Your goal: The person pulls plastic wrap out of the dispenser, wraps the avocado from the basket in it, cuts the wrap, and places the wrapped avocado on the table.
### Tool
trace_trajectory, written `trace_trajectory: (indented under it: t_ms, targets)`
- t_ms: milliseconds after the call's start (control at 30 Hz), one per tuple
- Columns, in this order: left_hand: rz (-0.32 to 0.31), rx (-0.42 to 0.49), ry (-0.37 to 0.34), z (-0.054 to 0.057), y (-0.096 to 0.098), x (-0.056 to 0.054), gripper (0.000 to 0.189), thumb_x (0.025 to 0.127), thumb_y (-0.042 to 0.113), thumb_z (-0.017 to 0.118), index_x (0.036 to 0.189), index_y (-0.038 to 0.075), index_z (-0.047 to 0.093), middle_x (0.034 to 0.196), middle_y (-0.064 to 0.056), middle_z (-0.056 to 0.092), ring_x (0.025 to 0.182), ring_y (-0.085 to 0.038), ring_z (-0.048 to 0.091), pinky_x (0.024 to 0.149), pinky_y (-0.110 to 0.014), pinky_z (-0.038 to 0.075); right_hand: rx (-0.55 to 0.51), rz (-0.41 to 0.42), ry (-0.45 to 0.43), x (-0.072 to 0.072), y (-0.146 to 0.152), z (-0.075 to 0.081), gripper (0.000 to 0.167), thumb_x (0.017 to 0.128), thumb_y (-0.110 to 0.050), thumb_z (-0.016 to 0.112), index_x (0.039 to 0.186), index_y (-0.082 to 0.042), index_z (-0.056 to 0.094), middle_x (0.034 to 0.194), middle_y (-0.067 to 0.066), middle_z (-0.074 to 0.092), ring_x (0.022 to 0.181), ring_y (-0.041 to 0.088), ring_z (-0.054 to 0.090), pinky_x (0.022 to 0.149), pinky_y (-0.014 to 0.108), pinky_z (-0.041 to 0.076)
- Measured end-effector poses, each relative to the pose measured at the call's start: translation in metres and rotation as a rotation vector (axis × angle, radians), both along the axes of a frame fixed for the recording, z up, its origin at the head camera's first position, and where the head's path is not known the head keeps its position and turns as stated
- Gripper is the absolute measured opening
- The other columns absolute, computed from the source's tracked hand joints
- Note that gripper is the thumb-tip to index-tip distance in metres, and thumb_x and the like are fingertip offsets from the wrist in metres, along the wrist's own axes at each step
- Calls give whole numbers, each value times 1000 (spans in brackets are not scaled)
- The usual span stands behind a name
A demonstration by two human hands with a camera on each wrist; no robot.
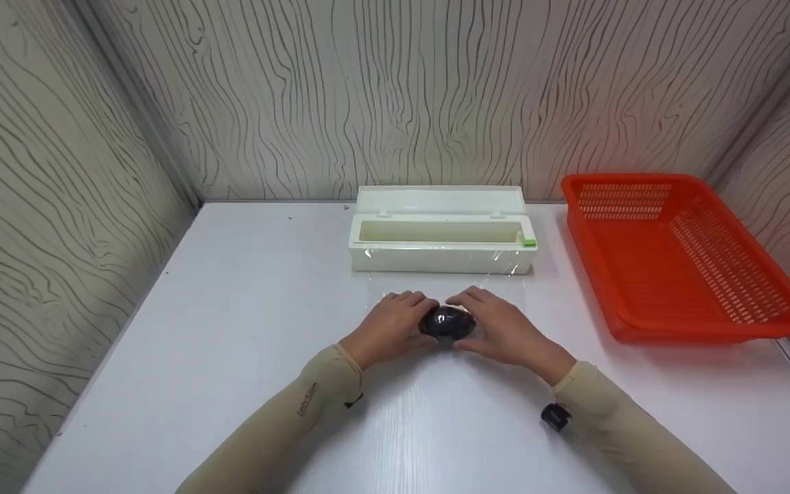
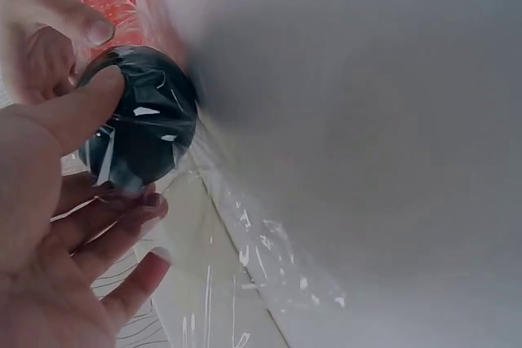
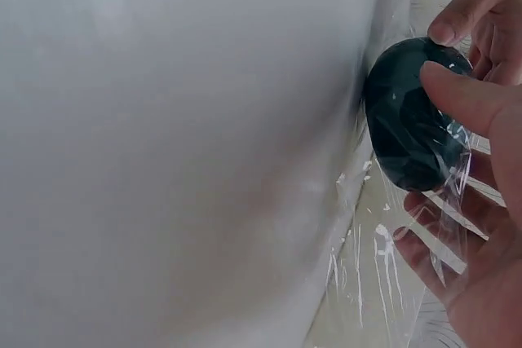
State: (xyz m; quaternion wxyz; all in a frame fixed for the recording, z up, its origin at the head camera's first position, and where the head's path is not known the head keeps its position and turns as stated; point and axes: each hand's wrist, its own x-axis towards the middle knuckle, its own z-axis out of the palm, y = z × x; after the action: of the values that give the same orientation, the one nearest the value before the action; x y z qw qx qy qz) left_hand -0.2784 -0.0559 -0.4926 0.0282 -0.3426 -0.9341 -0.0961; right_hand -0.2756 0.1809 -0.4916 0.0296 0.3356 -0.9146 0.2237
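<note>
A dark, smooth, rounded object [image 1: 447, 323] sits between both hands over the white table, its exact kind unclear. Clear cling film [image 3: 383, 262] covers it and stretches toward the white box behind. My left hand [image 1: 395, 328] holds the object's left side; in the left wrist view its thumb [image 2: 94, 103] presses the top and the fingers curl beneath. On the other side my right hand [image 1: 503, 329] holds it too, thumb [image 3: 461, 95] on the film-covered surface and fingers below.
A long white cling film box [image 1: 441, 259] stands at the back with its lid [image 1: 440, 199] raised and a green slider [image 1: 529, 243] at its right end. To the right is a red plastic basket [image 1: 601, 288]. Wood-grain panels [image 1: 395, 89] enclose the table [image 1: 230, 315].
</note>
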Motion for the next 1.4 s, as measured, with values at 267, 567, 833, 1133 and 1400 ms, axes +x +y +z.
trace_trajectory:
  t_ms: [267, 567, 833, 1133, 1400]
  targets:
    - [25, -22, -32, 1, 1, -5, 74, 92, 53, 74, 149, 13, 51, 137, -4, 66, 128, -22, 62, 114, -42, 46, 3, -20, -35, -8, -3, -3, 61, 79, -24, 91, 132, -13, 63, 118, 5, 66, 111, 24, 66, 102, 48, 55]
    - [26, -25, -16, 0, 4, -15, 62, 93, 48, 75, 140, 13, 57, 134, -5, 68, 125, -23, 64, 111, -42, 48, 64, -47, -31, -11, -3, 4, 67, 82, -28, 89, 139, -9, 59, 133, 12, 65, 124, 33, 63, 106, 54, 52]
    - [46, -21, -36, 4, 0, -20, 68, 95, 53, 71, 146, 12, 54, 138, -6, 64, 128, -23, 60, 113, -45, 47, 60, -68, -12, -18, -9, 5, 61, 79, -21, 92, 131, -11, 62, 120, 7, 63, 113, 27, 65, 102, 49, 55]
    - [34, -11, 49, 4, 7, -23, 66, 87, 43, 83, 141, 16, 56, 136, -2, 65, 130, -22, 59, 113, -44, 47, 33, -46, -26, -24, -4, 1, 63, 84, -23, 88, 138, -7, 59, 126, 12, 66, 116, 30, 66, 102, 51, 54]
    - [44, 36, 12, 1, 5, -28, 60, 91, 37, 80, 139, 12, 55, 133, -5, 67, 128, -23, 61, 113, -42, 47, 23, -91, -34, -28, -10, 0, 62, 78, -24, 93, 130, -12, 61, 127, 8, 62, 119, 28, 64, 104, 50, 54]
